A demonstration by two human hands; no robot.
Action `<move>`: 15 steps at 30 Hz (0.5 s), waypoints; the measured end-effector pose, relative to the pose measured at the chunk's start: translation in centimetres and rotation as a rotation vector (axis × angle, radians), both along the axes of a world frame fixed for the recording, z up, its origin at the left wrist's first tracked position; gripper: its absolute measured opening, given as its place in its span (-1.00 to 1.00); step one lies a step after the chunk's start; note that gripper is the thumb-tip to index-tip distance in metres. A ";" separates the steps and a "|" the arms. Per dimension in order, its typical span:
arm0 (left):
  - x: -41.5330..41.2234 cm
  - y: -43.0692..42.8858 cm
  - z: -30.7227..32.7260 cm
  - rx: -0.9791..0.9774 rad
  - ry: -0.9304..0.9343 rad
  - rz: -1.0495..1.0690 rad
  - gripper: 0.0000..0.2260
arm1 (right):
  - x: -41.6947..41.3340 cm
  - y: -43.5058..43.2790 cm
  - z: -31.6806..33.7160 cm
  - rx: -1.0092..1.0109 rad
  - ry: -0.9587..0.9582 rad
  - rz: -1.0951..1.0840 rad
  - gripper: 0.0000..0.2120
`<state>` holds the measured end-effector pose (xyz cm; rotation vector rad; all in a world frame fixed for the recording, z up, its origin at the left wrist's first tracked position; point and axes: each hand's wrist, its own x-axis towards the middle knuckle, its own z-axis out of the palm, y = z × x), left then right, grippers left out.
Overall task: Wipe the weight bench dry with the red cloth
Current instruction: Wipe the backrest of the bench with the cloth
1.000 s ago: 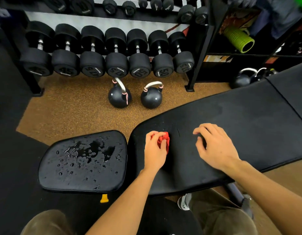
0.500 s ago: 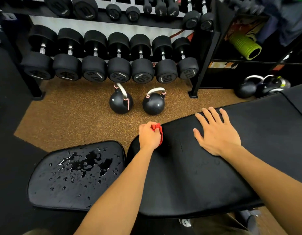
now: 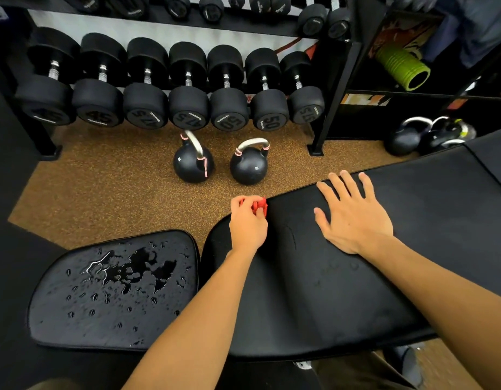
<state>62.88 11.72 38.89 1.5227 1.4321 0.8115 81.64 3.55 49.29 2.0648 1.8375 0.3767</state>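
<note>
The black weight bench has a long back pad (image 3: 342,291) and a separate seat pad (image 3: 111,294) to its left. Water pools and drops cover the seat pad. A few faint drops show on the back pad near its middle. My left hand (image 3: 247,223) grips the bunched red cloth (image 3: 259,205) at the far left edge of the back pad. My right hand (image 3: 352,218) lies flat on the back pad, fingers spread and straight, a little to the right of the cloth.
Two black kettlebells (image 3: 221,164) stand on the brown rubber floor just beyond the bench. A rack of black dumbbells (image 3: 170,105) runs along the back. More kettlebells (image 3: 429,136) sit at the right under a shelf with a green foam roller (image 3: 402,67).
My left hand slid the red cloth from the pad's middle to its far edge. My right hand moved farther out and flattened, fingers now spread.
</note>
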 end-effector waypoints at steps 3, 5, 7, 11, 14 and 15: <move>1.4 -0.2 1.0 0.031 -0.029 -0.028 -0.82 | -0.1 0.1 -0.1 0.002 -0.007 0.001 -0.34; 1.5 -1.4 1.2 0.076 -0.055 -0.090 -0.80 | -0.1 0.1 -0.2 0.000 -0.010 0.001 -0.34; 0.6 -2.8 0.6 0.114 -0.054 -0.138 -0.78 | -0.1 0.0 -0.2 0.001 -0.015 0.002 -0.34; -1.5 -3.3 -1.2 0.082 -0.054 -0.048 -0.78 | -0.1 0.0 -0.2 0.006 -0.012 0.008 -0.34; -0.7 -2.5 -0.3 0.006 -0.054 0.023 -0.80 | -0.1 0.0 -0.1 0.004 -0.011 0.012 -0.34; -0.2 -2.6 0.2 0.004 -0.059 0.025 -0.80 | -0.1 0.0 -0.1 -0.001 -0.012 0.011 -0.34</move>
